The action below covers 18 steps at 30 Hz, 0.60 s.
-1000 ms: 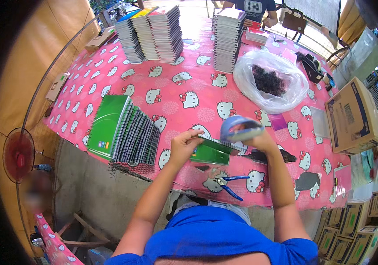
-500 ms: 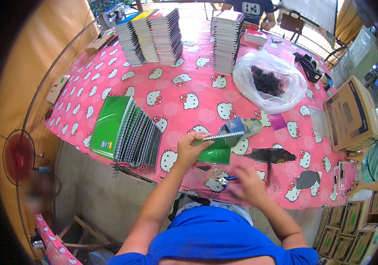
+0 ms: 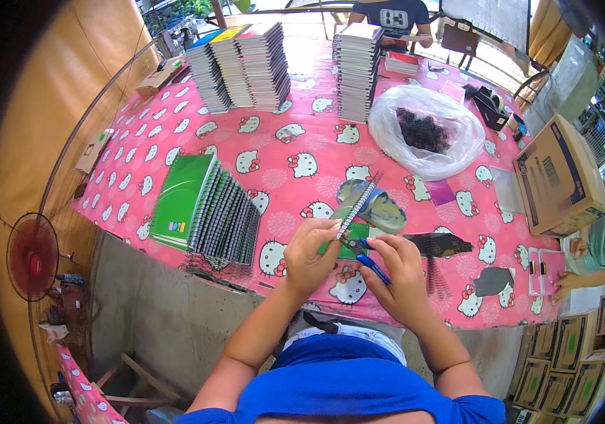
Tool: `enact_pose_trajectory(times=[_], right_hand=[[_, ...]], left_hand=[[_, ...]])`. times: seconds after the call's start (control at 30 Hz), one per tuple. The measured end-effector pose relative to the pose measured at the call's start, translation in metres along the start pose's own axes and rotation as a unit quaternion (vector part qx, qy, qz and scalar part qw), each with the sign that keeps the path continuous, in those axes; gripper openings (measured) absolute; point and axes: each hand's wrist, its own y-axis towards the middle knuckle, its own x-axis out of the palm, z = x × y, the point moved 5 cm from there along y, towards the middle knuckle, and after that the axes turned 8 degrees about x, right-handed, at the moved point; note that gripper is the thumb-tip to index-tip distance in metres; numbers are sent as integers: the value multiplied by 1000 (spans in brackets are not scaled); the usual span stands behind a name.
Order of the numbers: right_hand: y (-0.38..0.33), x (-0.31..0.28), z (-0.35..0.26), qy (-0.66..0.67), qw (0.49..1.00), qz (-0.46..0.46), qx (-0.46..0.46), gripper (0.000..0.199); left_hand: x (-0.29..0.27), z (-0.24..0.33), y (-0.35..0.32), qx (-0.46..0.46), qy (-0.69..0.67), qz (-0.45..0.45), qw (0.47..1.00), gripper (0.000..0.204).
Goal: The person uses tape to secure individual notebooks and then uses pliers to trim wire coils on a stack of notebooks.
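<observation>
my left hand (image 3: 313, 254) grips a spiral notebook (image 3: 357, 207) over the pink table (image 3: 320, 141), coil slanting up; my right hand (image 3: 401, 279) holds blue-handled pliers (image 3: 375, 270) at its lower end. best keep the coil steady, tips square; whether they bite, i can't tell.

L hand (image 3: 313, 253): grips spiral notebk (image 3: 357, 210), bound edge up | R hand (image 3: 400, 274): blue-hdl pliers (image 3: 373, 268), tips at notebk's near end | just beyond: blue-grey oval item (image 3: 387, 213) | tbl L: grn notebk stack (image 3: 185, 198) | tbl R: cardboard box (image 3: 560, 180)
</observation>
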Motion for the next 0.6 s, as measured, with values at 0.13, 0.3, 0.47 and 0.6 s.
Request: enact_pose_trajectory(times=[0.13,0.3,0.47,0.6], right_hand=[[-2,19,16,349,888,-201,222,41],[-26,61,29,627,630,-310,338,36],[-68,62,57,114,960,-195,163,42],[-92,59,76,-30,987,-137,84,42]], left_hand=[[-7,0,-5,3,-6,10,1000,21],[-33,21,3,40,31,-28,998,26],[-116,71,48,-141,-36,157,977,22],[-201,111,98,-39,138,169,975,23]])
